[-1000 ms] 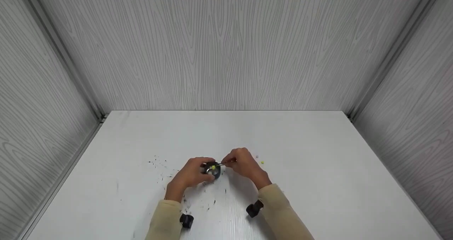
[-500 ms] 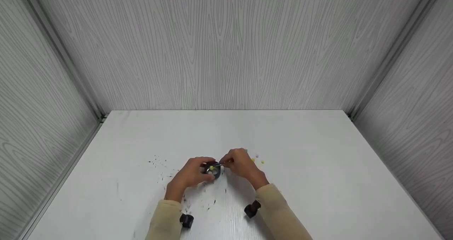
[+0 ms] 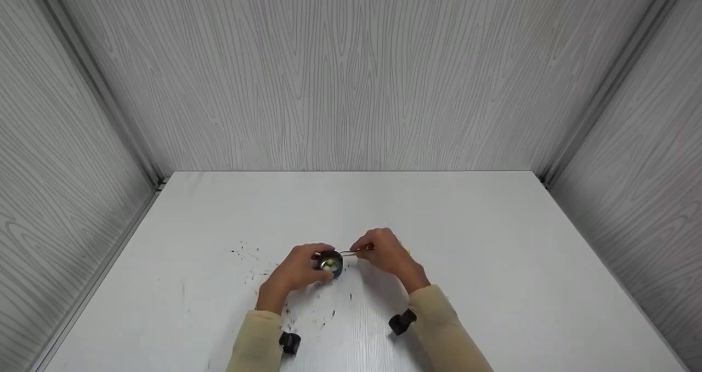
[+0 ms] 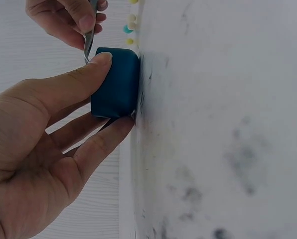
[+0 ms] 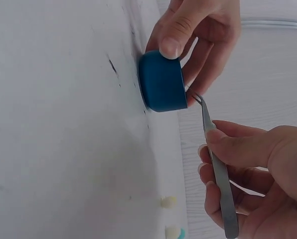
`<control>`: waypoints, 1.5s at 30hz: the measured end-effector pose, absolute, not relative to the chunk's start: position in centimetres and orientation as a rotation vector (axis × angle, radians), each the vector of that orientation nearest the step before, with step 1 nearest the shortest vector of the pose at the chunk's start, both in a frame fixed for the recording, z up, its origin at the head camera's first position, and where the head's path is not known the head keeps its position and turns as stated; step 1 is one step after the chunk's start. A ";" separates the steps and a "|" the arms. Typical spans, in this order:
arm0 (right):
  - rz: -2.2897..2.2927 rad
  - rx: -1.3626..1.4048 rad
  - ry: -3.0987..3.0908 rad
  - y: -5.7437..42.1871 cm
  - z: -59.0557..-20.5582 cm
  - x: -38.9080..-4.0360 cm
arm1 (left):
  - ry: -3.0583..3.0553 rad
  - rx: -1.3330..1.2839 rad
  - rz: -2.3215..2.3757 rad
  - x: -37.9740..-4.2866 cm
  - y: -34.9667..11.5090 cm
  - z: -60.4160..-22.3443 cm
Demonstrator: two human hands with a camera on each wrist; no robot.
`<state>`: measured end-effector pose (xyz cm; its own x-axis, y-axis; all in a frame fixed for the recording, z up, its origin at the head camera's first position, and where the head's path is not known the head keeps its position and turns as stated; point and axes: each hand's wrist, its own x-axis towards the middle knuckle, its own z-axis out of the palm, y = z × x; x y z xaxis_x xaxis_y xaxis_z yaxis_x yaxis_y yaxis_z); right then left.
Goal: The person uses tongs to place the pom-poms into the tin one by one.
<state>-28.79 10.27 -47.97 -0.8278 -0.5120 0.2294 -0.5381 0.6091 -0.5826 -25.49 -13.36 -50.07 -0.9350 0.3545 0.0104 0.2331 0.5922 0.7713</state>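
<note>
My left hand (image 3: 299, 265) holds a small blue cup (image 4: 116, 82) on the white table, its thumb and fingers on opposite sides. The cup stands upright. From above, its shiny inside shows a yellow ball (image 3: 330, 262) and something whitish. Beside it, my right hand (image 3: 381, 248) pinches metal tweezers (image 5: 221, 184) between thumb and fingers. The tweezers' bent tips point at the cup's rim and stand slightly apart, with no ball seen between them in the right wrist view.
Several small balls lie on the table past the cup, among them a yellow ball (image 4: 130, 41) and a teal ball (image 4: 127, 29). Dark specks and smudges (image 4: 243, 159) mark the tabletop (image 3: 493, 251). Grey wood-grain panels (image 3: 351, 75) close off the back and both sides.
My right hand has first dipped the tweezers slightly further into the cup, then drawn back to the right, leaving the yellow ball inside. My left hand and the cup have stayed put.
</note>
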 end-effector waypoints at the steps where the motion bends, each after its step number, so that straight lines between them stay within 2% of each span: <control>1: 1.032 0.904 -2.778 10.6 -47.9 -28.8 | 2.674 0.488 1.260 -25.5 -13.3 -50.1; 12: 1.085 0.778 -2.751 13.5 -47.5 -29.4 | 2.678 0.434 1.248 -25.2 -13.2 -50.0; 38: 1.021 0.426 -2.820 16.9 -49.1 -31.0 | 2.659 0.446 1.252 -25.1 -13.1 -49.9; 45: 0.994 0.419 -2.843 17.2 -49.0 -30.9 | 2.666 0.437 1.247 -25.2 -13.1 -50.0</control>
